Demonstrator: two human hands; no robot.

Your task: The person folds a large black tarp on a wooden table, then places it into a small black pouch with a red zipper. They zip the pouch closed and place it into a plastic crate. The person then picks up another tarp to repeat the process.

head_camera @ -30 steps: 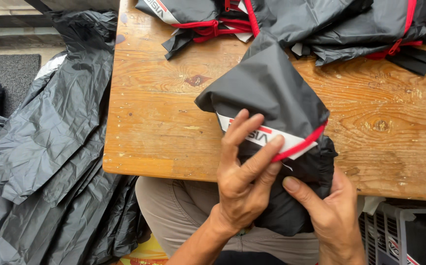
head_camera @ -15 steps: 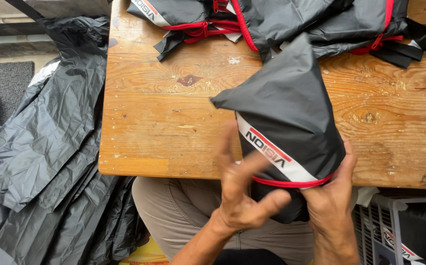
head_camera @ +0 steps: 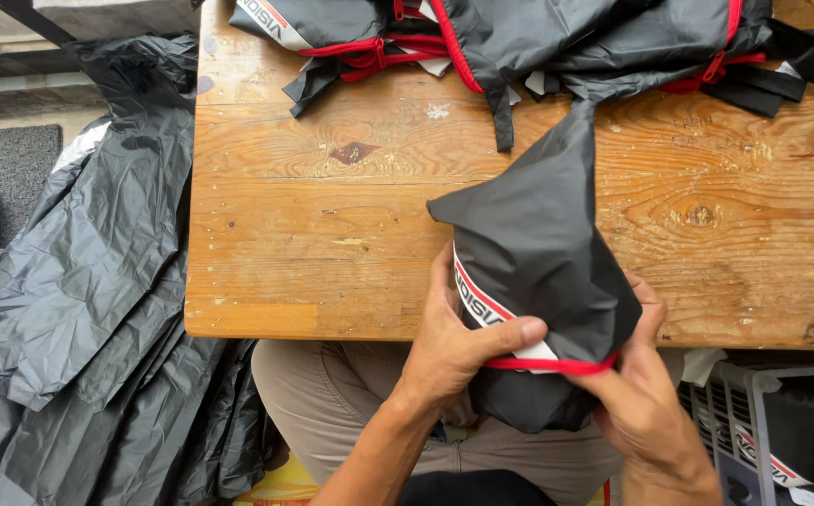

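Here your left hand (head_camera: 449, 351) and right hand (head_camera: 646, 412) were clamped around the black folded bundle (head_camera: 538, 272) at the wooden table (head_camera: 313, 244) edge; you did well to keep its red cord (head_camera: 547, 364) taut and level.

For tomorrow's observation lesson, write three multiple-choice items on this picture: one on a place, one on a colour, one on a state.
1. Where does the pile of folded black garments lie?
A. at the far edge of the wooden table
B. on the person's lap
C. in the crate

2. What colour is the band around the black bundle?
A. blue
B. red
C. yellow

3. How is the bundle held?
A. lying untouched
B. by one hand only
C. by both hands

Answers: 1 A, the pile sits along the table's top edge. 2 B, the band under the thumb is red. 3 C, the left hand and right hand each have a grip on its sides.
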